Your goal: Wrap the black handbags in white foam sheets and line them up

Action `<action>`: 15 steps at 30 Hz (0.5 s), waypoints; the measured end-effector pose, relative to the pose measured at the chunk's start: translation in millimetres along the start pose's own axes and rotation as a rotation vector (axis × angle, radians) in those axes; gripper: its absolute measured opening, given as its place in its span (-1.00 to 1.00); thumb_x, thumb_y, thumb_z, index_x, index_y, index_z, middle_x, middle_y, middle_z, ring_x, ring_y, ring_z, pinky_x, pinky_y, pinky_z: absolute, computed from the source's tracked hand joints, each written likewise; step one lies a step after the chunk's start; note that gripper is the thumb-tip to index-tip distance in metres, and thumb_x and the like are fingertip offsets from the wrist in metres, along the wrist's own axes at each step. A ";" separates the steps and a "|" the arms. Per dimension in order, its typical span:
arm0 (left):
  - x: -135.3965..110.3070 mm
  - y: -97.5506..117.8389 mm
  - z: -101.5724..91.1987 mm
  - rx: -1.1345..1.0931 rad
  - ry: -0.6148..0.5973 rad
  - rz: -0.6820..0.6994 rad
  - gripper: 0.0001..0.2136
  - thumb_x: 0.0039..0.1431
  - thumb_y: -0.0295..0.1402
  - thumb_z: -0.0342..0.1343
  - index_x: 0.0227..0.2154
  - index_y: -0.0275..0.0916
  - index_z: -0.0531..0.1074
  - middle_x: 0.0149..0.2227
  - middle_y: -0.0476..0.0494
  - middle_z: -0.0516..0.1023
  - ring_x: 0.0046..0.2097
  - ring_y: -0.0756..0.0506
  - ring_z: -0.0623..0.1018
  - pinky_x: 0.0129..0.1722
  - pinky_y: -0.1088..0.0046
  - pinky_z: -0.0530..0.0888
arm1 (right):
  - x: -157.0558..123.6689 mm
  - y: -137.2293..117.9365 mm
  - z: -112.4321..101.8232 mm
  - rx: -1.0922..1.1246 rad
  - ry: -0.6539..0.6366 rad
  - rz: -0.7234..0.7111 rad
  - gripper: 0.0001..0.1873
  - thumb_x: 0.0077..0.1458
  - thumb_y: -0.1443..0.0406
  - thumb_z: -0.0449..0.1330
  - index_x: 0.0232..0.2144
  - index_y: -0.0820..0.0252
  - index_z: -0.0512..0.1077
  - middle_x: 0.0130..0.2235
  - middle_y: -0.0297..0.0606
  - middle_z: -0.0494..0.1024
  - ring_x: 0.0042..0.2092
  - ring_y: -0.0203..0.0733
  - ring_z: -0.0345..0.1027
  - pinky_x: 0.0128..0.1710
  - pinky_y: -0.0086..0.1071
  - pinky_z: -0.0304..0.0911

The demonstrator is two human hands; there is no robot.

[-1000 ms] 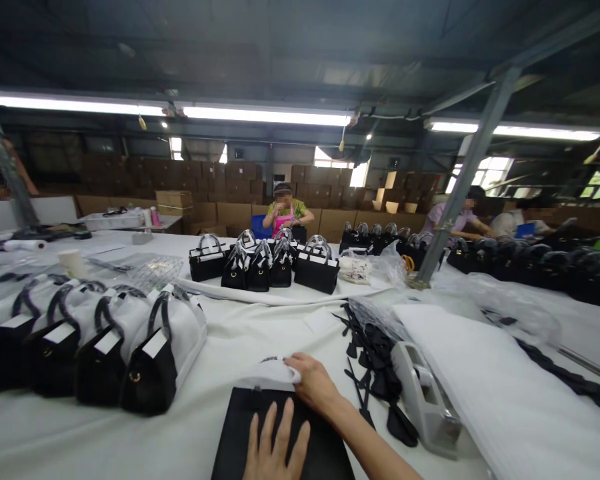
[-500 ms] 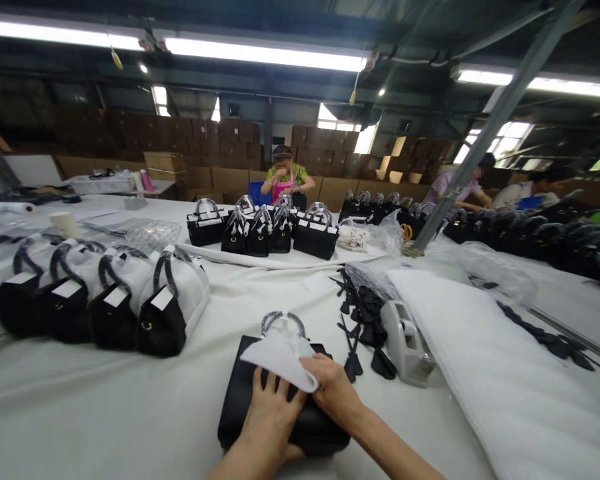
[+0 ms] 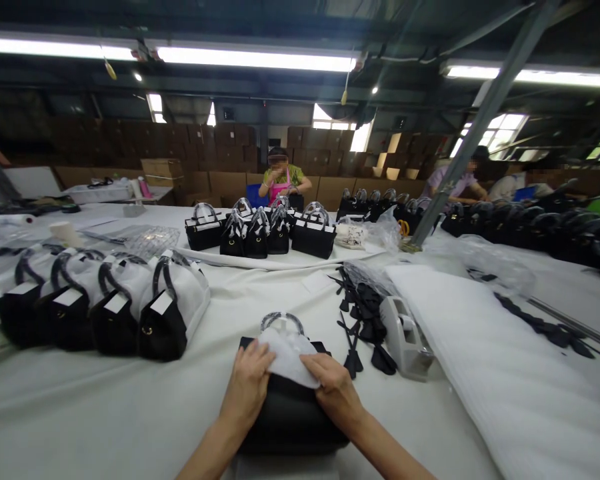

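Observation:
A black handbag (image 3: 293, 417) stands in front of me on the white-covered table, its handles (image 3: 283, 321) wrapped in clear film. Over its top lies a white foam sheet (image 3: 291, 360), coming down onto the front face. My left hand (image 3: 250, 377) pinches the sheet's left edge. At the right edge, my right hand (image 3: 333, 383) has its fingers closed on the same sheet. Both hands rest close against the bag's upper front.
Several wrapped black handbags (image 3: 163, 323) stand at left, and more (image 3: 314, 237) further back. Black tassel-like pieces (image 3: 367, 320), a grey tape dispenser (image 3: 407, 340) and stacked white foam sheets (image 3: 480, 347) lie at right. A metal post (image 3: 473, 143) rises beyond. A person (image 3: 283, 180) sits across the table.
My left hand has moved up from the bag's front face and taken the left edge of the foam sheet. The sheet's left corner is drawn in; my right hand keeps its grip.

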State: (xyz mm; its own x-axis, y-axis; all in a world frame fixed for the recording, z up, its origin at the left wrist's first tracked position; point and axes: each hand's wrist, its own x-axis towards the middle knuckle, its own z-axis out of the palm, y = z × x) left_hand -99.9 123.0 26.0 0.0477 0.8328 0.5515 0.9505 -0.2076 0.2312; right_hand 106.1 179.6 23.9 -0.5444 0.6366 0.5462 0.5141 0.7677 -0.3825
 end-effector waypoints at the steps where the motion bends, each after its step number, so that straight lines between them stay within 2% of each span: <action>1: -5.0 2.1 5.1 -0.047 -0.018 0.023 -0.64 0.13 -0.64 -0.08 -0.10 -0.16 0.43 0.01 -0.18 0.48 0.07 -0.20 0.43 0.09 -0.03 0.34 | -1.3 -0.7 -0.1 -0.005 0.008 0.022 -0.36 -0.22 0.62 -0.08 -0.11 0.16 0.45 -0.18 -0.18 0.56 -0.14 -0.14 0.41 -0.11 -0.26 0.36; 4: -25.2 15.5 11.0 -0.097 0.032 0.009 -0.65 0.18 -0.64 -0.18 -0.11 -0.21 0.40 -0.10 -0.15 0.53 -0.03 -0.12 0.48 0.07 0.10 0.38 | -6.4 -4.6 -0.1 0.011 0.032 0.072 -0.43 -0.31 0.59 -0.05 -0.22 0.17 0.45 -0.21 -0.19 0.56 -0.13 -0.13 0.41 -0.09 -0.27 0.34; 7: -41.4 30.9 2.5 -0.074 0.052 -0.012 -0.68 0.17 -0.64 -0.17 -0.20 -0.19 0.40 -0.20 -0.10 0.52 -0.12 -0.12 0.48 0.03 0.14 0.38 | -10.2 -10.3 -1.0 0.030 0.054 0.080 -0.55 -0.31 0.55 -0.01 -0.32 0.17 0.42 -0.26 -0.18 0.55 -0.15 -0.11 0.41 -0.09 -0.25 0.33; 10: -51.8 38.2 -4.8 -0.050 0.074 0.016 -0.71 0.14 -0.66 -0.17 -0.30 -0.19 0.38 -0.25 -0.08 0.50 -0.18 -0.12 0.47 -0.02 0.18 0.38 | -12.2 -16.4 -4.1 0.029 0.069 0.031 -0.66 -0.23 0.53 0.02 -0.37 0.16 0.41 -0.30 -0.19 0.54 -0.15 -0.09 0.41 -0.09 -0.21 0.32; 15: -69.6 34.9 1.1 -0.033 0.203 0.134 -0.70 0.13 -0.65 -0.19 -0.30 -0.21 0.38 -0.30 -0.11 0.48 -0.26 -0.09 0.45 -0.16 0.31 0.37 | -22.7 -26.0 -11.0 0.035 0.145 -0.087 -0.78 -0.07 0.50 0.04 -0.40 0.13 0.38 -0.37 -0.21 0.48 -0.21 -0.11 0.39 -0.15 -0.20 0.32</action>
State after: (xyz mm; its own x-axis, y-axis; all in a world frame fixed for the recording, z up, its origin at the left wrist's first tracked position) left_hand -69.8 58.3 -5.1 0.1073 0.6771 0.7280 0.9292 -0.3288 0.1688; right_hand 112.4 144.4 29.6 -0.4829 0.5525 0.6794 0.4448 0.8231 -0.3532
